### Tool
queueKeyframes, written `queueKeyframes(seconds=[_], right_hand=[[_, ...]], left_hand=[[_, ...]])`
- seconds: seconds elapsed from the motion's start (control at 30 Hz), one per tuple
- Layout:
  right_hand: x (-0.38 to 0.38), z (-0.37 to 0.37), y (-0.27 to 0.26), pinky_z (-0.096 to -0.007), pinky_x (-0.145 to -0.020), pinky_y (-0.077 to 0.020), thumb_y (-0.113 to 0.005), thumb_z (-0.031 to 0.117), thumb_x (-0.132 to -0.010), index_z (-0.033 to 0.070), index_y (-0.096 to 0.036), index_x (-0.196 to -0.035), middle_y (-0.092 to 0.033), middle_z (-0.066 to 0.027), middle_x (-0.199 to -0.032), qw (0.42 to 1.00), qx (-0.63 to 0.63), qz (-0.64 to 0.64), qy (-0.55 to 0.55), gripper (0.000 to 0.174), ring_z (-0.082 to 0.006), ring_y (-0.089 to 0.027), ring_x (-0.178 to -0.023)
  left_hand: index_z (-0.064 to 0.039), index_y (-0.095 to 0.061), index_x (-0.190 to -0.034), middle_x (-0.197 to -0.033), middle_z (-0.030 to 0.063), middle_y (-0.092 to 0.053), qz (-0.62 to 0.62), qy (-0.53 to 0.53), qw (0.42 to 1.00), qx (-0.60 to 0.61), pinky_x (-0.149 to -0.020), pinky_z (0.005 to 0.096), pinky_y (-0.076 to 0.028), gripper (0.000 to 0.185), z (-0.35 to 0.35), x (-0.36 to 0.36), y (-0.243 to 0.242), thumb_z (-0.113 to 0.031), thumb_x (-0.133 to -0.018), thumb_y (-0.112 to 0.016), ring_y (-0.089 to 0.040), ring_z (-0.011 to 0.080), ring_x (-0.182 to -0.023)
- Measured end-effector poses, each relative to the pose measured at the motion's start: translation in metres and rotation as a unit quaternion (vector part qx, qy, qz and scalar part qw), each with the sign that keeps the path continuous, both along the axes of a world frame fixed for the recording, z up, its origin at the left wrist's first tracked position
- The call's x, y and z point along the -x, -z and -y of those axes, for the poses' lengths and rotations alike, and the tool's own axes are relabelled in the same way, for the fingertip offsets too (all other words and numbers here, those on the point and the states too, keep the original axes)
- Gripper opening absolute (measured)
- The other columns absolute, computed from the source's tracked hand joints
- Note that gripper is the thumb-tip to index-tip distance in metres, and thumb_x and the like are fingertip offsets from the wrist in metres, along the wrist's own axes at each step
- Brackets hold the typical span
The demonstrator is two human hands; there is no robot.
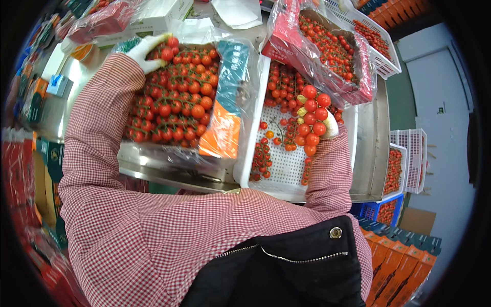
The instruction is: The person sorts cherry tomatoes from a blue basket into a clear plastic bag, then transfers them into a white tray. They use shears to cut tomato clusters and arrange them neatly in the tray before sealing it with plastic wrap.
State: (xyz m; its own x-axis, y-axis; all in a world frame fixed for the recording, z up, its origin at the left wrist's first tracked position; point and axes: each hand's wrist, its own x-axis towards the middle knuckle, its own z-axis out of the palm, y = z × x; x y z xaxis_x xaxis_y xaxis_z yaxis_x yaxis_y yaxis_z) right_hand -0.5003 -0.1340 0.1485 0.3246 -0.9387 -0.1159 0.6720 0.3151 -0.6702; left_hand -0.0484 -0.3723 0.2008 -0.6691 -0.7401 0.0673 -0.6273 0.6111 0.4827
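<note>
My left hand (147, 53), in a white glove with yellowish fingertips, has its thumb and forefinger around a few red cherry tomatoes (168, 50). They are at the far left corner of an orange-and-green carton (224, 130) lined with clear film. Rows of vine cherry tomatoes (176, 99) fill this carton. My right hand (330, 124), also gloved, holds up a truss of cherry tomatoes (312, 119) that hides much of the hand. Beneath it is a white perforated crate (284, 165) with more trusses (284, 86) and some loose tomatoes (269, 134).
A red film-wrapped carton of tomatoes (326, 46) rests over the crate's far end. The steel table (370, 153) has a raised rim. Crates of tomatoes (393, 170) stand at right, above stacked orange cartons (399, 261). A small blue-and-white box (59, 85) lies left.
</note>
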Motion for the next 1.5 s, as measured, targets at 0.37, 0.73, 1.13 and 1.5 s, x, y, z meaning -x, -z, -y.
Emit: queueKeyframes(seconds=[0.37, 0.73, 1.13, 1.5], right_hand=[[-0.182, 0.158, -0.043, -0.0373, -0.087, -0.0482, -0.056, 0.009, -0.087, -0.002, -0.043, -0.129, -0.056, -0.0154, -0.116, 0.978, 0.123, -0.167, 0.006, 0.045, -0.0261, -0.058, -0.102], [-0.217, 0.181, -0.030, -0.0373, -0.098, -0.0406, -0.051, -0.001, -0.080, 0.003, -0.049, -0.128, -0.058, -0.0139, -0.118, 0.584, 0.435, -0.685, 0.002, 0.048, -0.0301, -0.053, -0.112], [0.049, -0.012, 0.072, -0.0301, -0.087, -0.0467, -0.064, 0.028, -0.081, 0.001, -0.056, -0.120, -0.065, -0.0114, -0.106, 0.597, -0.218, -0.772, 0.017, 0.048, -0.0190, -0.062, -0.093], [0.050, 0.012, 0.149, -0.0390, -0.097, -0.0416, -0.082, 0.021, -0.059, 0.003, -0.032, -0.139, -0.052, -0.0150, -0.127, 0.686, -0.187, -0.700, -0.071, 0.096, -0.0287, -0.052, -0.116]], left_hand=[[-0.018, -0.039, -0.138, -0.120, 0.0179, -0.052, 0.061, 0.150, 0.983, 0.080, -0.093, 0.0425, -0.042, 0.066, 0.033, -0.047, 0.030, -0.022, -0.078, -0.065, -0.051, 0.0363, -0.108], [-0.008, -0.037, -0.138, -0.136, 0.0170, -0.039, 0.080, 0.100, 0.983, 0.130, -0.105, 0.0433, -0.030, 0.063, 0.003, -0.066, 0.042, -0.018, -0.080, -0.061, -0.037, 0.0338, -0.127], [0.003, -0.029, -0.139, -0.142, 0.0202, -0.035, -0.152, 0.119, 0.980, 0.040, -0.109, 0.0378, -0.027, 0.058, -0.063, -0.027, -0.026, 0.001, -0.085, -0.049, -0.037, 0.0295, -0.130], [0.000, -0.033, -0.139, -0.119, 0.0108, -0.057, -0.332, 0.082, 0.730, -0.591, -0.095, 0.0294, -0.042, 0.047, -0.308, 0.126, 0.067, 0.002, -0.093, -0.044, -0.054, 0.0155, -0.109]])
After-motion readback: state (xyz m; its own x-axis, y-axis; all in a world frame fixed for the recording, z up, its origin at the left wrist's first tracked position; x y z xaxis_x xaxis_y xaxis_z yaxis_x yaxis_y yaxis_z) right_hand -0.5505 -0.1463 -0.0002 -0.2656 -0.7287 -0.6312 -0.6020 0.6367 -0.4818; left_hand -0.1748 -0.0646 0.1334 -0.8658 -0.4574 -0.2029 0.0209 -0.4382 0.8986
